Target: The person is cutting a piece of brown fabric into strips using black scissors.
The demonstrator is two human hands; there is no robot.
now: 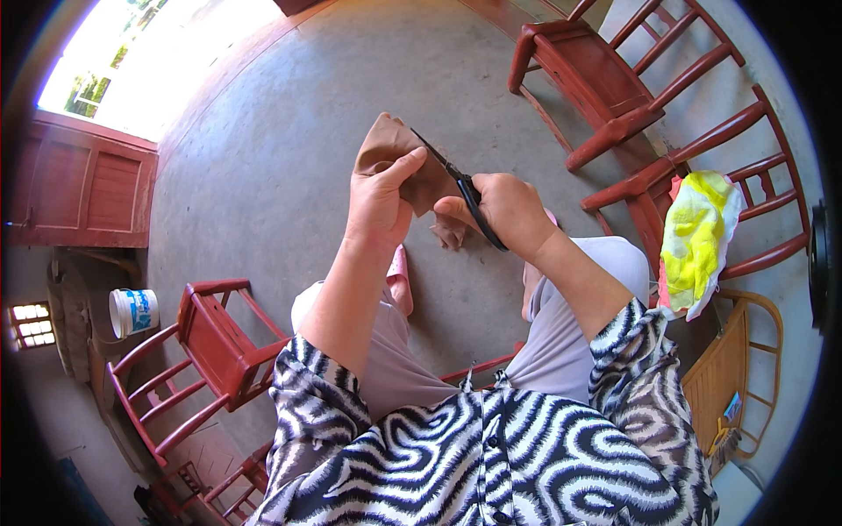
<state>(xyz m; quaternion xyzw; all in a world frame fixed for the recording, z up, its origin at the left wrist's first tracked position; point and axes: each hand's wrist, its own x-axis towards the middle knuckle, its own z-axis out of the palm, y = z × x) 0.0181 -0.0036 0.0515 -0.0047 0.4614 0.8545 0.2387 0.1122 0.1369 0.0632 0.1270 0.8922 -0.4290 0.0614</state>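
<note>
Near the middle of the view, a piece of brown fabric (388, 141) is pinched in my left hand (388, 191), the thumb lying on top of it. My right hand (510, 210) grips black-handled scissors (468, 191) by their handles. Their dark, narrow blades point up and left, along the right edge of the fabric. Whether the blades are parted is hard to tell. Below the held fabric, a crumpled brown scrap (449, 231) shows between my hands, over the grey floor.
Red wooden chairs (592, 72) stand at the upper right, one with a yellow and white cloth (697, 243) over it. Another red chair (214, 342) and a white bucket (134, 311) are at the left. My feet in pink slippers (399, 279) rest on the concrete floor (276, 151).
</note>
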